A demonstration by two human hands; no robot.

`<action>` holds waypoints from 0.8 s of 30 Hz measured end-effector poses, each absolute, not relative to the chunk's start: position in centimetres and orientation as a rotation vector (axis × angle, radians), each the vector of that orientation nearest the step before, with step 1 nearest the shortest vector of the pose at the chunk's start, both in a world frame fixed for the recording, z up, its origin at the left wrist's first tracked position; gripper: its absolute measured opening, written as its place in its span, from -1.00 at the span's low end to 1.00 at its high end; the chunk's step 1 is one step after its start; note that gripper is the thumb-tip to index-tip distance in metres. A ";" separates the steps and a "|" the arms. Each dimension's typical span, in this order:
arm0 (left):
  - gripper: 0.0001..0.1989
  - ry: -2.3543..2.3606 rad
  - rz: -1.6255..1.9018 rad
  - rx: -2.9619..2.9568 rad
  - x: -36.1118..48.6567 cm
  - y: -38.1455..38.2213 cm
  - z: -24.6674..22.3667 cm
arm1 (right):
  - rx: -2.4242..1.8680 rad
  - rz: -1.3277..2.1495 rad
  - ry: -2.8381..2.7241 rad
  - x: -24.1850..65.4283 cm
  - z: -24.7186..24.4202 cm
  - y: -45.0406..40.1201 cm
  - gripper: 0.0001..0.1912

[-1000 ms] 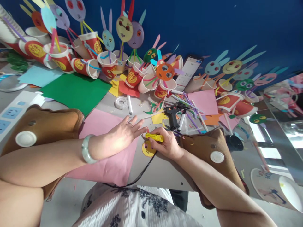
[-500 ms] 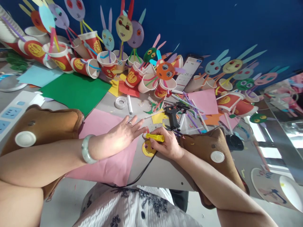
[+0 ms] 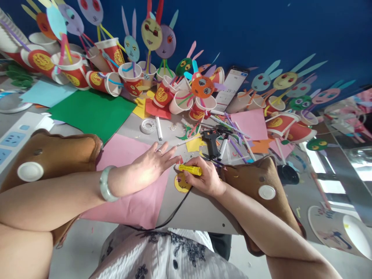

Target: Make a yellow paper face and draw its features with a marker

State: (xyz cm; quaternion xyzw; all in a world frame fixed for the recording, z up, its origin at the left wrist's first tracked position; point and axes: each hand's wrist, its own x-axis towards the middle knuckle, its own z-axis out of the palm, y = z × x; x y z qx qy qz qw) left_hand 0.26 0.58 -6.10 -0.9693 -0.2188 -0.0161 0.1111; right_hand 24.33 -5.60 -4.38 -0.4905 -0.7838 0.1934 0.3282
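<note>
My right hand [image 3: 207, 176] is closed round a yellow marker [image 3: 190, 169], which lies level with its end toward my left hand. Just below the marker is a round yellow paper face [image 3: 182, 183] with drawn eyes and a mouth, partly covered by my fingers. My left hand [image 3: 148, 164], fingers apart and with a ring on one, rests over the pink sheet [image 3: 136, 209] and holds nothing. Its fingertips come close to a small red piece [image 3: 180, 160] by the marker's end.
Paper cups with paper faces [image 3: 202, 86] line the back by a phone [image 3: 232, 87]. A black glue gun [image 3: 212, 144] lies among straws and scraps. Brown cushions [image 3: 66, 151] flank the hands; a black cable [image 3: 177, 209] crosses the front. A green sheet [image 3: 93, 112] lies left.
Both hands have stayed almost in place, and my right hand still holds the marker. The view has shifted very slightly.
</note>
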 end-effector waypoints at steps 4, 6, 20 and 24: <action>-0.33 -0.638 -0.024 -2.873 0.4 0.7 -5.7 | -1.302 0.540 -2.060 24.4 -4.5 -5.6 -0.86; -0.34 -0.636 -0.017 -2.875 0.4 0.7 -5.6 | -1.308 0.533 -2.055 24.4 -4.5 -5.6 -0.86; -0.27 -0.577 -0.080 -2.805 -0.1 0.9 -7.0 | -1.281 0.498 -2.057 24.4 -4.5 -5.5 -0.89; -0.26 -0.564 -0.077 -2.756 -0.2 0.8 -7.6 | -1.286 0.464 -2.037 24.4 -4.5 -5.6 -0.88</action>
